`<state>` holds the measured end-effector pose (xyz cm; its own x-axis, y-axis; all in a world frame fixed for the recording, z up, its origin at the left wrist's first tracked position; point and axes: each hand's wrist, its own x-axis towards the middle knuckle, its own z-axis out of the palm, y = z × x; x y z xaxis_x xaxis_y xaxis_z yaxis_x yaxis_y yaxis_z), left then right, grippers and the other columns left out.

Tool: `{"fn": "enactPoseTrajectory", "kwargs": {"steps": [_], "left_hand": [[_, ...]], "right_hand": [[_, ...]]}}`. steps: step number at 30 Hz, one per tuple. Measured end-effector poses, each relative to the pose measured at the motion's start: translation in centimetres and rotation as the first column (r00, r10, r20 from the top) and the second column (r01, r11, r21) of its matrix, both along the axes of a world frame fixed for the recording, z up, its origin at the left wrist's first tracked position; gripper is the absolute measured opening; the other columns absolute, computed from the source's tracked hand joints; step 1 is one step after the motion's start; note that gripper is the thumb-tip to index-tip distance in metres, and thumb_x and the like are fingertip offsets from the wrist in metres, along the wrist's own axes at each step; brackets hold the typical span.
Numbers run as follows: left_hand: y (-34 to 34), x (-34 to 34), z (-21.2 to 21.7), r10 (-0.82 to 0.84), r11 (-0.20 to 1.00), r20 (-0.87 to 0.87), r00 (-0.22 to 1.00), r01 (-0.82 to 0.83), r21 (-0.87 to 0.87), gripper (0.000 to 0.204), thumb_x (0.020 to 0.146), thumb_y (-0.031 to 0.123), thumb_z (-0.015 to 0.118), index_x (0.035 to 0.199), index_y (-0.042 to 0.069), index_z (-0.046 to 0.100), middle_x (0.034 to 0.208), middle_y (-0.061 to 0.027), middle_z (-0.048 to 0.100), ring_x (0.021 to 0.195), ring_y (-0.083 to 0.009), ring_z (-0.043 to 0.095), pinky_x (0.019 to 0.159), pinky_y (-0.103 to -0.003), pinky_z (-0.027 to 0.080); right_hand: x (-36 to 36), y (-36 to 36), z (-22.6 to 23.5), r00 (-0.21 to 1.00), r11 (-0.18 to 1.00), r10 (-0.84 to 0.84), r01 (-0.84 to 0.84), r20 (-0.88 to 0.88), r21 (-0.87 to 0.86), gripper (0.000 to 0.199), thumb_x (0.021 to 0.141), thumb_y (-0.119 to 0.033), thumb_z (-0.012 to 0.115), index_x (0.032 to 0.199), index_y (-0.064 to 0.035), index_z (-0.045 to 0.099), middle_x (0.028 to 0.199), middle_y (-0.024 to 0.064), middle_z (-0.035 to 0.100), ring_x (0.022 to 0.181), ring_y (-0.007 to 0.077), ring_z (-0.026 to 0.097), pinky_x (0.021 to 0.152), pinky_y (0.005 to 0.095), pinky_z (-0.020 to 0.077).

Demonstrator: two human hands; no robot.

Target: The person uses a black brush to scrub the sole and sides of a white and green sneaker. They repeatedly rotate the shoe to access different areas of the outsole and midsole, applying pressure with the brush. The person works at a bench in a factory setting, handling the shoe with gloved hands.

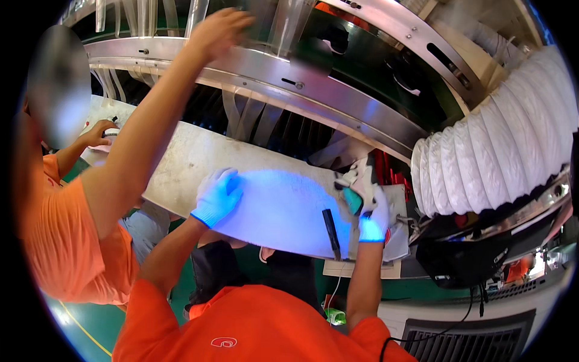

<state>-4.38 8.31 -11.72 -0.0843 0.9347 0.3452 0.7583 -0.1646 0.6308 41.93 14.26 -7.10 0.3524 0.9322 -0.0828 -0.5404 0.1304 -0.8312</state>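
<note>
1 bare left hand [222, 29] reaches up onto the metal ring [338, 90], its grip too blurred to tell and the right hand unseen, seemingly bracing above the pale blade [193, 158], which a co-worker's gloved hand [218, 196] presses flat under blue light for checking, so the next move likely needs a steady hold.

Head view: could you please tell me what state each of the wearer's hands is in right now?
Left hand: bare, raised against the steel ring; motion blur hides whether it grips.
Right hand: not in view.

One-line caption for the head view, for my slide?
Gloved left hand flat on a large pale blade lit blue, gloved right hand gripping its end.
</note>
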Motion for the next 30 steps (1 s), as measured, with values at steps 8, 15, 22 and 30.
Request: {"fn": "enactPoseTrajectory", "kwargs": {"steps": [8, 15, 22, 30], "left_hand": [[-6.2, 8.5, 7.9, -0.331, 0.711, -0.45, 0.829, 0.533, 0.459, 0.068, 0.082, 0.027, 0.083, 0.147, 0.008, 0.07, 0.153, -0.0239, 0.064, 0.142, -0.046, 0.063, 0.117, -0.063, 0.05], [-8.2, 7.2, 11.0, -0.371, 0.913, 0.013, 0.928, 0.362, 0.187, 0.083, 0.08, 0.034, 0.09, 0.15, 0.001, 0.063, 0.13, -0.0216, 0.076, 0.118, -0.0429, 0.074, 0.105, -0.051, 0.057], [-9.1, 6.9, 4.8, -0.002, 0.991, 0.261, 0.965, 0.037, -0.128, 0.085, 0.079, 0.037, 0.092, 0.152, 0.008, 0.061, 0.129, -0.0249, 0.077, 0.117, -0.0472, 0.075, 0.101, -0.054, 0.061], [-8.6, 7.5, 3.6, 0.082, 0.989, 0.28, 0.957, -0.043, -0.143, 0.086, 0.079, 0.036, 0.09, 0.153, 0.006, 0.058, 0.129, -0.0246, 0.075, 0.123, -0.0468, 0.072, 0.107, -0.054, 0.058]], "right_hand": [[-4.9, -14.0, 2.8, 0.891, 0.875, 0.447, -0.416, 0.083, -0.248, 0.047, 0.099, -0.008, 0.075, 0.145, 0.001, 0.069, 0.13, 0.0125, 0.075, 0.112, 0.0252, 0.075, 0.104, 0.0405, 0.0614], [-8.5, -1.6, 17.5, 0.531, 0.96, -0.001, -0.238, 0.847, 0.15, 0.062, 0.094, -0.016, 0.088, 0.149, 0.0019, 0.067, 0.141, 0.0151, 0.073, 0.128, 0.0253, 0.07, 0.114, 0.0399, 0.0537], [-3.8, 21.3, 25.1, -0.087, 0.859, -0.269, 0.429, 0.959, 0.279, 0.074, 0.086, -0.036, 0.085, 0.147, 0.0003, 0.065, 0.145, 0.0343, 0.065, 0.131, 0.0477, 0.068, 0.113, 0.0518, 0.056], [-0.6, 27.6, 25.5, -0.424, 0.876, -0.099, 0.391, 0.9, 0.281, 0.032, 0.092, -0.022, 0.072, 0.116, -0.0045, 0.085, 0.127, 0.0309, 0.077, 0.12, 0.048, 0.075, 0.105, 0.0555, 0.0614]]}}
